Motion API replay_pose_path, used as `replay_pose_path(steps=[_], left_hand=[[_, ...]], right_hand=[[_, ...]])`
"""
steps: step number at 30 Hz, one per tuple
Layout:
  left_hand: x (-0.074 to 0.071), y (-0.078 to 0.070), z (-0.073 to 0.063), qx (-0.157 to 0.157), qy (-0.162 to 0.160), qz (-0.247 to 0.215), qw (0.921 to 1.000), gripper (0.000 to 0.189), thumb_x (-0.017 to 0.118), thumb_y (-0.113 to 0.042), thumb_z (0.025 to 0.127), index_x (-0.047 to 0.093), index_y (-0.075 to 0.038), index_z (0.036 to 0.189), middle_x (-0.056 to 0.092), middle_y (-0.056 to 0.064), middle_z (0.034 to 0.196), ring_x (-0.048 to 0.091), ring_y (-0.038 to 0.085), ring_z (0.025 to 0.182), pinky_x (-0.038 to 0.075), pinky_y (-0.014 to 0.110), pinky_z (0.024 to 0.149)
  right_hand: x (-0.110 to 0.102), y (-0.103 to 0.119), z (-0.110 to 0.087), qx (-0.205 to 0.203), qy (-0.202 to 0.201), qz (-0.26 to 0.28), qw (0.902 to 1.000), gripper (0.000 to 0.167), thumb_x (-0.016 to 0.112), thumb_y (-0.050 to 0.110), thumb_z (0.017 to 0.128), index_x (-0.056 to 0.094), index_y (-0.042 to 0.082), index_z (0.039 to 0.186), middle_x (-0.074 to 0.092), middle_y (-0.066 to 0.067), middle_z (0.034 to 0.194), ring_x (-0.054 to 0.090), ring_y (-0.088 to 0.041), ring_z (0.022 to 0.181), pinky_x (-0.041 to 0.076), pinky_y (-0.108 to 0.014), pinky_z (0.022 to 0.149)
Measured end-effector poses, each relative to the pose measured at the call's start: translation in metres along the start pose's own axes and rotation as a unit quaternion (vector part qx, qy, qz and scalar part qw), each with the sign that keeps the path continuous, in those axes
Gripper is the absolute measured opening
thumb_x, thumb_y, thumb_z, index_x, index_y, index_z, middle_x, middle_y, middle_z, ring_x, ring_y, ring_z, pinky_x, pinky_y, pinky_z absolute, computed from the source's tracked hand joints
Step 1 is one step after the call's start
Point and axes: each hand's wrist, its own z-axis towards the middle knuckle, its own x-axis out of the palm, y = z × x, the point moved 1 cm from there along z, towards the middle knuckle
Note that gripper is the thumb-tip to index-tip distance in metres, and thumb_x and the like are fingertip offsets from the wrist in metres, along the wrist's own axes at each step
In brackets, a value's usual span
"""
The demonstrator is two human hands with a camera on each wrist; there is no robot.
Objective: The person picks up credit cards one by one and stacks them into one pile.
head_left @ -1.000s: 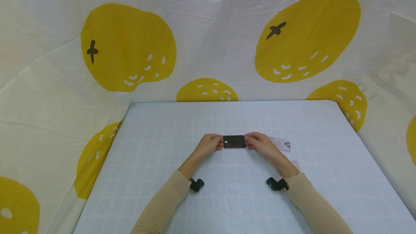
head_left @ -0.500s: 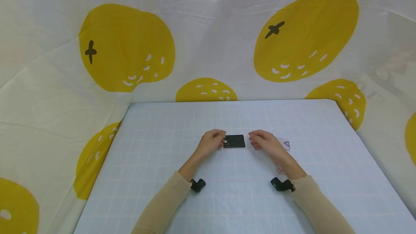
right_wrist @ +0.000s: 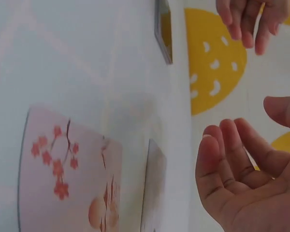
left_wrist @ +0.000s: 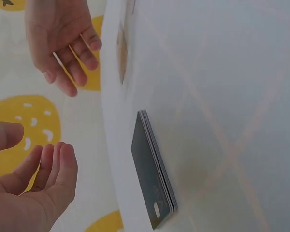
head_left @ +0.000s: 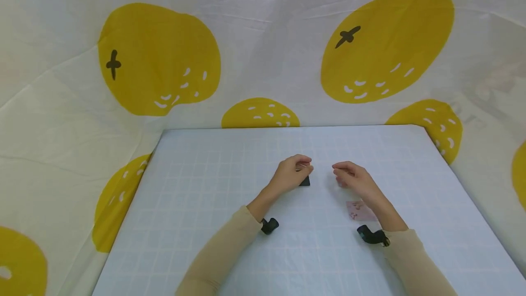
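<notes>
A small stack of cards with a black VIP card [left_wrist: 147, 169] on top lies flat on the table in the left wrist view. My left hand [head_left: 289, 175] hovers over it with thumb and fingers apart, hiding most of it from the head view; only a corner of the black card [head_left: 305, 182] shows there. To the right, my right hand [head_left: 358, 184] is held above the table, its fingers loosely bent around nothing. Below that wrist lies a pink card [head_left: 360, 211] with a red blossom print. Beside it, the right wrist view shows another pale card [right_wrist: 154, 188], hidden in the head view.
The table [head_left: 213, 241] has a pale blue checked cover. Behind it hangs a white cloth [head_left: 271, 49] printed with large yellow fruit. A black wrist camera [head_left: 270, 226] sits on the left wrist and another camera [head_left: 371, 235] on the right.
Both hands have let go of the black card's ends. The left hand has moved right over the card; the right hand has drawn away to the right, uncovering more of the pink card.
</notes>
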Motion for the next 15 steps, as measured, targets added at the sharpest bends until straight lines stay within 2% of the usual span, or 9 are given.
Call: replay_pose_path(steps=[7, 12, 15], left_hand=[[0.029, -0.016, 0.019, 0.04, 0.044, 0.027, 0.9978, 0.033, 0.066, -0.025, 0.097, 0.067, -0.007, 0.124, 0.067, 0.003, 0.117, 0.062, 0.006, 0.1, 0.051, 0.02, 0.08], [0.048, -0.024, 0.032, 0.064, 0.079, 0.085, 0.9911, 0.034, 0.067, -0.023, 0.097, 0.067, -0.005, 0.125, 0.067, 0.007, 0.12, 0.062, 0.01, 0.102, 0.048, 0.017, 0.082], [0.058, -0.027, 0.038, 0.062, 0.101, 0.121, 0.9856, 0.037, 0.068, -0.024, 0.096, 0.066, -0.006, 0.128, 0.066, 0.008, 0.12, 0.061, 0.011, 0.103, 0.047, 0.018, 0.083]], right_hand=[[-0.028, -0.011, -0.005, -0.004, -0.037, -0.034, 0.9987, 0.054, 0.055, 0.039, 0.103, 0.052, -0.003, 0.136, 0.059, -0.024, 0.127, 0.059, -0.038, 0.11, 0.054, -0.041, 0.087], [-0.043, -0.017, -0.008, 0.004, -0.058, -0.076, 0.9954, 0.051, 0.055, 0.037, 0.103, 0.053, -0.003, 0.135, 0.06, -0.024, 0.124, 0.06, -0.039, 0.106, 0.053, -0.034, 0.083], [-0.051, -0.025, -0.006, 0.011, -0.055, -0.108, 0.9926, 0.049, 0.058, 0.034, 0.102, 0.053, -0.003, 0.134, 0.058, -0.025, 0.122, 0.059, -0.04, 0.106, 0.051, -0.04, 0.084]])
